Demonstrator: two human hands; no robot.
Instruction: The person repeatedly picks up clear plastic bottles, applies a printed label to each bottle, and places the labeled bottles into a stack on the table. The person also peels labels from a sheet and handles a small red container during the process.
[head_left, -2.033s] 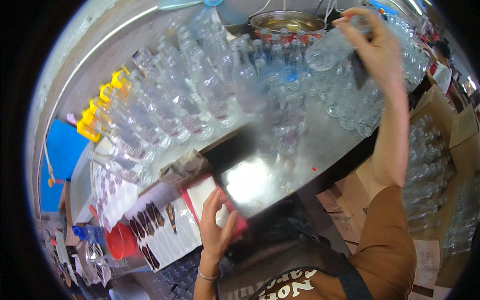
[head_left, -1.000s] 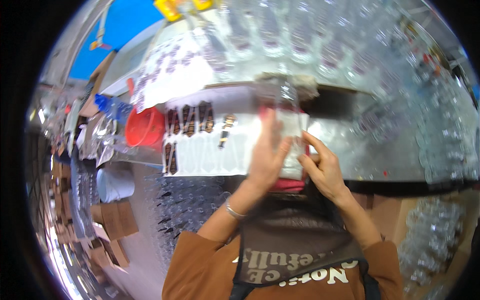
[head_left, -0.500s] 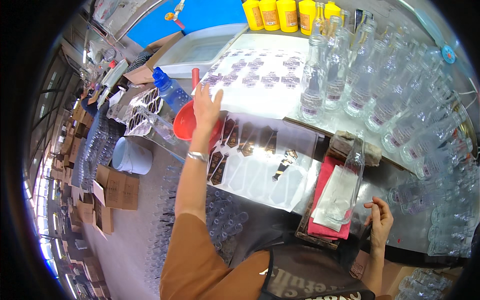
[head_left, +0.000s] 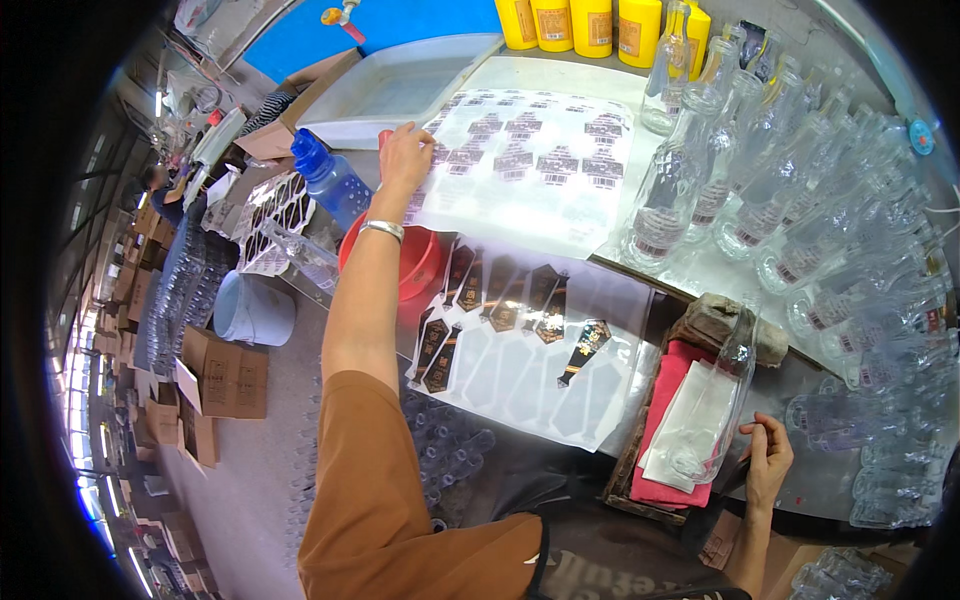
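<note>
My left hand (head_left: pixel 405 158) reaches over the left edge of a white sheet (head_left: pixel 480 220) of printed labels, fingers bent together and down; whatever is between the fingertips is hidden. Below its wrist sits a red bowl (head_left: pixel 420 262). My right hand (head_left: pixel 768 455) is low on the right, fingers curled in beside something dark that I cannot make out. Left of it, a clear glass bottle (head_left: pixel 738 375) lies on a folded white cloth (head_left: pixel 690 420) over a red cloth (head_left: pixel 662 400). A backing sheet (head_left: pixel 520 390) holds several black-and-gold labels (head_left: pixel 590 345) between the two hands.
Many clear labelled bottles (head_left: pixel 660 215) stand along the right. A stone-like block (head_left: pixel 735 325) lies by the bottle's neck. A blue-capped jug (head_left: pixel 335 185), a shallow tub (head_left: pixel 390 95) and yellow containers (head_left: pixel 592 25) line the back. A white bucket (head_left: pixel 255 310) and cartons (head_left: pixel 225 375) are on the floor.
My left hand's fingers, spread before, have bent together at the label sheet's left edge. My right hand stays beside the bottle, little changed. The whole view has shifted slightly.
</note>
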